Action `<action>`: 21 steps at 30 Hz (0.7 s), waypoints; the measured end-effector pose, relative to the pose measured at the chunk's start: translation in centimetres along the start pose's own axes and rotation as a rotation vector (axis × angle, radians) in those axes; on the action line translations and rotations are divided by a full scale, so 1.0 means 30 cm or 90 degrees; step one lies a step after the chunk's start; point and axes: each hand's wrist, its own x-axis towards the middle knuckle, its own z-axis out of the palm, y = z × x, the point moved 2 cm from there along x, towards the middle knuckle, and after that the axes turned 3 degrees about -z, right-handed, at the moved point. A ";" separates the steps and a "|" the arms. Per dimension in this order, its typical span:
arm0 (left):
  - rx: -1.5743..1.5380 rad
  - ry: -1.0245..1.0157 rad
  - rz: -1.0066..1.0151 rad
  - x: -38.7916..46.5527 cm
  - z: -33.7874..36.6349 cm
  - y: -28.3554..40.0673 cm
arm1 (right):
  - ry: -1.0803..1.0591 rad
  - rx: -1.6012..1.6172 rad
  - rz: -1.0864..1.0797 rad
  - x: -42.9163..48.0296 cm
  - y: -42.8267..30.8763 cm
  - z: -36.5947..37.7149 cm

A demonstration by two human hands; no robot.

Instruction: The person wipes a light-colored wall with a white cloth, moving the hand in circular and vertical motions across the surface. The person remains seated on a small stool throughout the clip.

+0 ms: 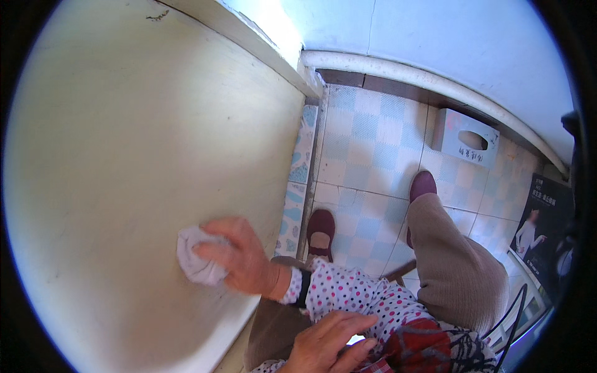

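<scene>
My right hand [242,259] reaches across to the left and grips a folded white cloth [198,261]. The cloth lies against a broad cream-painted panel [140,154], which has a few small dark marks. A black band [304,286] circles the polka-dot sleeve [345,289] at my right wrist. Low in the picture, close to my body, my left hand [326,342] is held with thumb and fingers apart and nothing in it. The sleeve of the other arm passes just above it.
Blue-and-white checked floor tiles [368,135] lie under my dark red shoes [322,226]. An upturned-looking tissue box [466,137] sits by the wall below a white pipe [396,67]. A black printed box [541,228] and a dark cable [513,321] are at the right.
</scene>
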 end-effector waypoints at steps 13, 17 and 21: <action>-0.029 0.012 -0.019 -0.001 -0.022 -0.023 | 0.146 -0.108 0.052 0.101 0.018 -0.026; -0.004 -0.012 -0.043 -0.006 -0.021 -0.023 | 0.079 -0.067 -0.052 0.136 0.004 -0.038; -0.017 0.014 -0.017 -0.009 -0.009 -0.020 | 0.290 -0.094 0.152 0.263 0.236 -0.164</action>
